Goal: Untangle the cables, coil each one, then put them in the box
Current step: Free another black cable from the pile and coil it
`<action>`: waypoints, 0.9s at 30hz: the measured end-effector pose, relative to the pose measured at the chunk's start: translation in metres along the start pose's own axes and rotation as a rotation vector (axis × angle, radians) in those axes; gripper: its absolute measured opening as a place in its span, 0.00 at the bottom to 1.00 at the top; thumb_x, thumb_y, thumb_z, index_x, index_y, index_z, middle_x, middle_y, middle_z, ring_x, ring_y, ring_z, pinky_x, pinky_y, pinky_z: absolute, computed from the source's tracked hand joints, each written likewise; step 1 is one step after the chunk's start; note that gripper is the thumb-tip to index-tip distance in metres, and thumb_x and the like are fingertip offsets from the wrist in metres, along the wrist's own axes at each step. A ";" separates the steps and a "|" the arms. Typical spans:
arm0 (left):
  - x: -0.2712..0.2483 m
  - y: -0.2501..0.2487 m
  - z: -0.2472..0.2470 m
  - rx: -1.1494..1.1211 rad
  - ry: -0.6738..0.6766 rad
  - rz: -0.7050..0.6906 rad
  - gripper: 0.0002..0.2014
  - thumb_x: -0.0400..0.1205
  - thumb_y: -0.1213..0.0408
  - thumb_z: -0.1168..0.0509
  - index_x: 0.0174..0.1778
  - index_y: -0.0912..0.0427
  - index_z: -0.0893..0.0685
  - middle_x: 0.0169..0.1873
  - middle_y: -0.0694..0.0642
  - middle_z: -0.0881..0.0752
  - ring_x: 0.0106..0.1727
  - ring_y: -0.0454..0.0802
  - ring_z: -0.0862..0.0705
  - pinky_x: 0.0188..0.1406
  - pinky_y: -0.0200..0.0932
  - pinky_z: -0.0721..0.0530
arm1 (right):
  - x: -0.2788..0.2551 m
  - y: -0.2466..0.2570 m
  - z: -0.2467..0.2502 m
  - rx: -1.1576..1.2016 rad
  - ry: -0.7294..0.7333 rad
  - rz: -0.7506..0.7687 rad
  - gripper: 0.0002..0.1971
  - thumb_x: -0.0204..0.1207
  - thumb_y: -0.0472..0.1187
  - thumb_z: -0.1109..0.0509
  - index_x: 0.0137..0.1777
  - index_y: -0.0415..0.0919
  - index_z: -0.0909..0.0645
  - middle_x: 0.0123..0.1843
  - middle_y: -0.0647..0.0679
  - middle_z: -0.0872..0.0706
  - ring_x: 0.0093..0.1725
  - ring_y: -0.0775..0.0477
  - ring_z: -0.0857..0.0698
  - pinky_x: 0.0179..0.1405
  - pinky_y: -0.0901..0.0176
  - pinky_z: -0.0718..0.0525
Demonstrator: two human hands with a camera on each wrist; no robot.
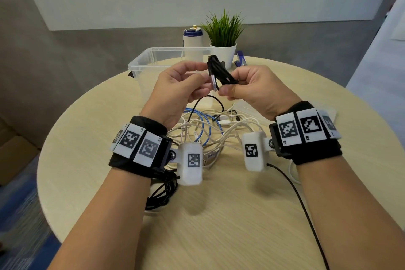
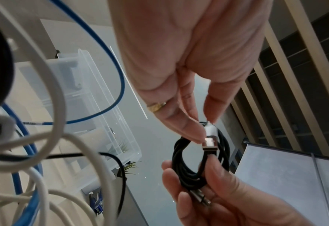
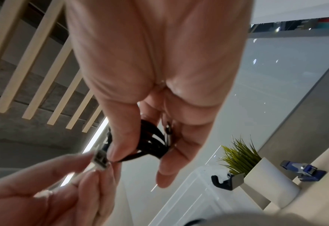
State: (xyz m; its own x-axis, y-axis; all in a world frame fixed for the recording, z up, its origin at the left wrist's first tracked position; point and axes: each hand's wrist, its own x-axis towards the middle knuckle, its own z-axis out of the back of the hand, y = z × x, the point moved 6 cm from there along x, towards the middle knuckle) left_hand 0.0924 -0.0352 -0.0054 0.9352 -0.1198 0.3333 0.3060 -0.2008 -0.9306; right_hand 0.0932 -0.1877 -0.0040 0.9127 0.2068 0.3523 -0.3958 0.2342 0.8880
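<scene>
A black cable point(image 1: 220, 70), wound into a small coil, is held up above the table in front of the clear plastic box point(image 1: 140, 61). My right hand point(image 1: 230, 86) grips the coil point(image 3: 150, 142) between thumb and fingers. My left hand point(image 1: 205, 78) pinches the cable's silver plug point(image 2: 210, 137), which lies against the coil point(image 2: 187, 168). A second metal plug shows in the right palm. Below the hands a tangle of white and blue cables point(image 1: 206, 125) lies on the table. The box looks empty.
A loose black cable bundle point(image 1: 162, 195) lies under my left forearm. Behind the box stand a potted plant point(image 1: 223, 35), a white bottle point(image 1: 192, 41) and a blue stapler point(image 1: 241, 60). The round table point(image 1: 219, 226) ends close on all sides.
</scene>
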 end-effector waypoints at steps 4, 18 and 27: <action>-0.002 -0.004 0.000 0.053 0.010 -0.020 0.05 0.76 0.75 0.30 0.42 0.62 0.17 0.31 0.55 0.11 0.31 0.47 0.14 0.36 0.36 0.14 | 0.000 -0.002 0.000 -0.040 -0.008 -0.010 0.04 0.68 0.29 0.22 0.41 0.35 0.13 0.37 0.39 0.14 0.37 0.46 0.21 0.45 0.55 0.21; 0.003 -0.002 0.009 0.150 -0.069 -0.038 0.11 0.77 0.82 0.35 0.37 0.61 0.24 0.33 0.63 0.15 0.32 0.48 0.14 0.38 0.38 0.14 | 0.000 -0.002 0.000 -0.049 0.043 -0.033 0.05 0.74 0.36 0.26 0.38 0.43 0.14 0.39 0.39 0.12 0.37 0.51 0.17 0.41 0.61 0.18; 0.004 0.006 0.008 0.114 -0.060 0.020 0.07 0.79 0.77 0.33 0.39 0.62 0.21 0.37 0.68 0.21 0.36 0.51 0.15 0.40 0.38 0.13 | 0.001 -0.001 -0.001 0.020 0.072 0.020 0.09 0.78 0.29 0.32 0.41 0.44 0.18 0.40 0.46 0.15 0.39 0.53 0.18 0.43 0.64 0.16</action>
State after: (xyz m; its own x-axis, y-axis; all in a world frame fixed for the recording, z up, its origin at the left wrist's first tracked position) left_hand 0.0989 -0.0293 -0.0111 0.9493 -0.0637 0.3078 0.3020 -0.0868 -0.9493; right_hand 0.0941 -0.1872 -0.0050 0.8946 0.2793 0.3487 -0.4114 0.2106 0.8868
